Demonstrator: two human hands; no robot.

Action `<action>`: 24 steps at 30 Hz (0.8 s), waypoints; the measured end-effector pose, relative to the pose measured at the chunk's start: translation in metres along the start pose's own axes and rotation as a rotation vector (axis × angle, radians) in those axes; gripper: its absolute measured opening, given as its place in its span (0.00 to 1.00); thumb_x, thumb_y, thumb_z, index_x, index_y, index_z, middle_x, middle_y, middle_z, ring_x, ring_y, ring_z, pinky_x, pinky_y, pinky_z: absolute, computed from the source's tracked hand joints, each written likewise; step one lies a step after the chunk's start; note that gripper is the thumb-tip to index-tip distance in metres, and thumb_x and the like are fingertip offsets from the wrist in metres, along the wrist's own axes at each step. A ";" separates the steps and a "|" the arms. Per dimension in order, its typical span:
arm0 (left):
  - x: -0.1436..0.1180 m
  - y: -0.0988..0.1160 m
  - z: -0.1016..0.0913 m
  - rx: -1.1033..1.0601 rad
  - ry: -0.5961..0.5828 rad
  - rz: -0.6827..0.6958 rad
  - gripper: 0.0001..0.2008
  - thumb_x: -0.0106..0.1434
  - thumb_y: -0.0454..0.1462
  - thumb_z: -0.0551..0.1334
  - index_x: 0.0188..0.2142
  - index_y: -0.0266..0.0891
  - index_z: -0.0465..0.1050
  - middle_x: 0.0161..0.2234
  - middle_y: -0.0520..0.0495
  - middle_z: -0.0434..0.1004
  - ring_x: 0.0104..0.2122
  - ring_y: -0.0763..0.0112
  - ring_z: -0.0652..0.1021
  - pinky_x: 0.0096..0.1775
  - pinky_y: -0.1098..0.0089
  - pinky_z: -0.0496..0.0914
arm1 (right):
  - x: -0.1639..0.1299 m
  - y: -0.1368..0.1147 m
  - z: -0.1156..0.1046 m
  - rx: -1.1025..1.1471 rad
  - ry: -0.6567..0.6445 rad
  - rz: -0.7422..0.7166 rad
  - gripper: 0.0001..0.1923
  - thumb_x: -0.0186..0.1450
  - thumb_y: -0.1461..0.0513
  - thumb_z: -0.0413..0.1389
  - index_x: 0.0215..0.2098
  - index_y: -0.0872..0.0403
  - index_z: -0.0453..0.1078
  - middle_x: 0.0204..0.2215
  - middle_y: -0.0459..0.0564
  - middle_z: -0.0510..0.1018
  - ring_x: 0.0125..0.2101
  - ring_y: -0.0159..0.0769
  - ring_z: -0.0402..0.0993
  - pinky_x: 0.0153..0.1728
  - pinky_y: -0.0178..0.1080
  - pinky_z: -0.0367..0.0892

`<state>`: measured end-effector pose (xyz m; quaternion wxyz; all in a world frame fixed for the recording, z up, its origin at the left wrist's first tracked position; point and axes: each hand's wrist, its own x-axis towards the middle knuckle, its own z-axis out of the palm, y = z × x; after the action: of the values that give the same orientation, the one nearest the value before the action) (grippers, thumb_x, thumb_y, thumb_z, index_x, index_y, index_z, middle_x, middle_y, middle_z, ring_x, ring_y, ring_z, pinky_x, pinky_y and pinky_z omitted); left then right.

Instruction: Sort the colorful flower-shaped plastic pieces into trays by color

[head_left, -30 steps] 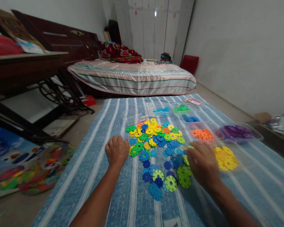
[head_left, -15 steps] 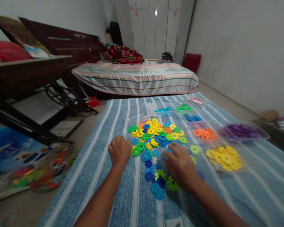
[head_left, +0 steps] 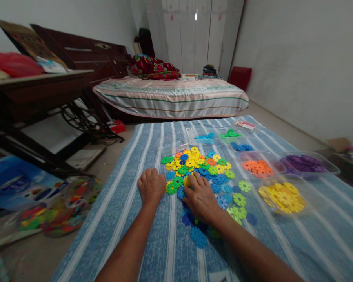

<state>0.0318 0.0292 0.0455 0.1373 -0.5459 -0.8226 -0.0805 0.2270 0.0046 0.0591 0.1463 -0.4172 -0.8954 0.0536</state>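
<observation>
A mixed pile of flower-shaped plastic discs (head_left: 191, 160), mostly yellow, green, blue and orange, lies on the striped cloth. My right hand (head_left: 201, 197) reaches over the near side of the pile, its thumb and fingertips closed at a yellow disc (head_left: 188, 181). Left of the pile, my left hand (head_left: 151, 186) rests on the cloth with its fingers curled under; whatever they hold, if anything, is hidden. Lime-green discs (head_left: 239, 199) lie loose to the right of my right hand. A blue disc (head_left: 198, 237) lies nearer me, and more blue ones are partly covered by my right hand.
On the right stand clear tubs of sorted discs: yellow (head_left: 284, 197), orange (head_left: 257, 167) and purple (head_left: 302, 163). Further back are blue (head_left: 242, 147), light-blue (head_left: 205, 136) and green discs (head_left: 231, 133). A bed (head_left: 176, 98) stands beyond, a sewing-machine table (head_left: 41, 78) at left.
My right hand has moved left across the pile to the yellow disc, uncovering blue and lime-green discs on the right. My left hand stays in place; the view has shifted slightly.
</observation>
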 end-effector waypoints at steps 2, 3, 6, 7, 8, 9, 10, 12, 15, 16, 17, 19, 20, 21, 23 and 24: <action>0.000 0.000 0.000 -0.002 -0.003 -0.003 0.16 0.68 0.38 0.50 0.45 0.33 0.73 0.51 0.35 0.75 0.56 0.51 0.72 0.50 0.56 0.66 | -0.002 0.002 0.006 0.009 0.045 -0.030 0.14 0.70 0.57 0.58 0.47 0.57 0.77 0.60 0.65 0.70 0.64 0.58 0.59 0.60 0.56 0.61; 0.000 0.000 0.000 -0.003 -0.004 -0.003 0.16 0.68 0.38 0.50 0.45 0.34 0.73 0.51 0.35 0.75 0.56 0.51 0.72 0.51 0.56 0.66 | -0.003 0.003 0.009 0.017 0.073 -0.046 0.12 0.70 0.57 0.58 0.45 0.57 0.77 0.59 0.64 0.71 0.64 0.58 0.59 0.59 0.56 0.61; 0.000 0.000 -0.001 -0.005 -0.006 -0.002 0.16 0.68 0.38 0.50 0.45 0.34 0.74 0.50 0.35 0.75 0.55 0.52 0.72 0.50 0.56 0.66 | -0.006 0.005 0.016 0.046 0.161 -0.108 0.09 0.70 0.59 0.58 0.42 0.56 0.77 0.57 0.61 0.73 0.62 0.56 0.61 0.58 0.55 0.62; 0.000 0.001 -0.002 -0.005 -0.007 -0.003 0.16 0.68 0.38 0.50 0.44 0.34 0.74 0.50 0.35 0.76 0.55 0.52 0.72 0.50 0.56 0.66 | -0.007 0.006 0.018 0.058 0.186 -0.127 0.08 0.69 0.60 0.58 0.41 0.56 0.77 0.56 0.60 0.74 0.61 0.55 0.62 0.57 0.55 0.63; 0.000 0.001 -0.002 -0.005 -0.008 -0.004 0.16 0.68 0.38 0.50 0.44 0.34 0.74 0.50 0.35 0.76 0.55 0.52 0.72 0.50 0.56 0.66 | -0.008 0.007 0.019 0.071 0.204 -0.146 0.07 0.69 0.60 0.58 0.40 0.55 0.77 0.54 0.59 0.75 0.60 0.54 0.63 0.56 0.54 0.63; 0.000 0.001 -0.002 -0.004 -0.010 -0.005 0.16 0.68 0.38 0.50 0.44 0.34 0.73 0.50 0.35 0.76 0.55 0.52 0.72 0.50 0.56 0.66 | -0.010 0.008 0.020 0.084 0.215 -0.166 0.06 0.69 0.61 0.57 0.38 0.55 0.76 0.52 0.58 0.76 0.59 0.53 0.64 0.55 0.53 0.64; 0.000 0.001 -0.002 -0.003 -0.012 -0.005 0.15 0.68 0.38 0.50 0.44 0.34 0.73 0.49 0.35 0.76 0.54 0.52 0.72 0.50 0.56 0.66 | -0.012 0.010 0.021 0.097 0.224 -0.187 0.06 0.69 0.62 0.57 0.36 0.55 0.76 0.49 0.57 0.77 0.58 0.52 0.65 0.54 0.52 0.64; 0.000 0.001 -0.002 -0.002 -0.014 -0.005 0.15 0.68 0.38 0.51 0.44 0.34 0.73 0.49 0.35 0.76 0.54 0.52 0.73 0.50 0.56 0.66 | -0.017 0.014 0.022 0.121 0.245 -0.222 0.06 0.68 0.64 0.57 0.33 0.54 0.75 0.46 0.56 0.78 0.57 0.50 0.66 0.54 0.51 0.64; 0.000 0.000 0.000 -0.003 -0.007 -0.002 0.16 0.68 0.38 0.51 0.44 0.34 0.74 0.50 0.35 0.75 0.54 0.52 0.72 0.51 0.56 0.66 | -0.024 0.020 0.023 0.142 0.287 -0.216 0.07 0.68 0.66 0.56 0.32 0.54 0.74 0.45 0.55 0.78 0.56 0.48 0.67 0.54 0.50 0.64; 0.000 0.000 0.000 -0.004 -0.004 -0.001 0.16 0.68 0.38 0.50 0.45 0.34 0.74 0.50 0.35 0.75 0.54 0.52 0.72 0.51 0.56 0.66 | -0.025 0.021 0.023 0.145 0.294 -0.192 0.05 0.68 0.65 0.57 0.34 0.54 0.74 0.45 0.56 0.78 0.56 0.48 0.67 0.55 0.50 0.64; 0.000 0.000 0.001 -0.005 -0.003 -0.002 0.16 0.68 0.38 0.50 0.45 0.34 0.74 0.51 0.34 0.75 0.54 0.51 0.72 0.51 0.56 0.66 | -0.026 0.020 0.022 0.145 0.292 -0.165 0.04 0.68 0.63 0.58 0.37 0.54 0.75 0.47 0.56 0.78 0.57 0.49 0.66 0.55 0.51 0.63; 0.000 0.000 0.001 -0.008 -0.005 -0.004 0.16 0.68 0.38 0.50 0.45 0.34 0.74 0.51 0.34 0.75 0.55 0.51 0.72 0.51 0.56 0.66 | -0.025 0.016 0.020 0.139 0.255 -0.118 0.09 0.67 0.59 0.61 0.43 0.55 0.75 0.50 0.59 0.76 0.60 0.53 0.63 0.57 0.54 0.62; 0.000 0.000 0.001 -0.008 -0.006 -0.004 0.16 0.68 0.38 0.50 0.45 0.34 0.74 0.51 0.34 0.75 0.55 0.51 0.72 0.51 0.56 0.66 | -0.024 0.012 0.018 0.133 0.219 -0.109 0.12 0.66 0.58 0.62 0.45 0.55 0.75 0.53 0.59 0.75 0.61 0.55 0.61 0.58 0.56 0.61; 0.000 -0.001 0.001 -0.007 -0.006 -0.003 0.16 0.68 0.38 0.50 0.45 0.34 0.74 0.51 0.34 0.75 0.55 0.51 0.72 0.52 0.56 0.65 | -0.023 0.008 0.017 0.125 0.178 -0.111 0.13 0.65 0.56 0.63 0.46 0.54 0.75 0.54 0.60 0.74 0.62 0.56 0.60 0.58 0.57 0.60; 0.000 -0.001 0.001 -0.007 -0.005 0.000 0.16 0.68 0.38 0.50 0.46 0.34 0.73 0.52 0.34 0.75 0.55 0.51 0.72 0.52 0.56 0.65 | -0.023 0.000 0.014 0.111 0.111 -0.132 0.11 0.66 0.56 0.62 0.44 0.53 0.76 0.57 0.60 0.72 0.63 0.56 0.58 0.59 0.57 0.59; 0.000 -0.001 0.001 -0.008 -0.004 0.000 0.16 0.68 0.38 0.50 0.46 0.34 0.73 0.52 0.34 0.75 0.55 0.51 0.72 0.51 0.56 0.66 | -0.024 -0.003 0.013 0.108 0.091 -0.145 0.10 0.67 0.57 0.61 0.44 0.53 0.76 0.57 0.60 0.72 0.64 0.56 0.57 0.59 0.57 0.59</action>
<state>0.0312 0.0291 0.0442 0.1333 -0.5468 -0.8224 -0.0827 0.2356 -0.0153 0.0419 0.2124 -0.3450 -0.9114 0.0720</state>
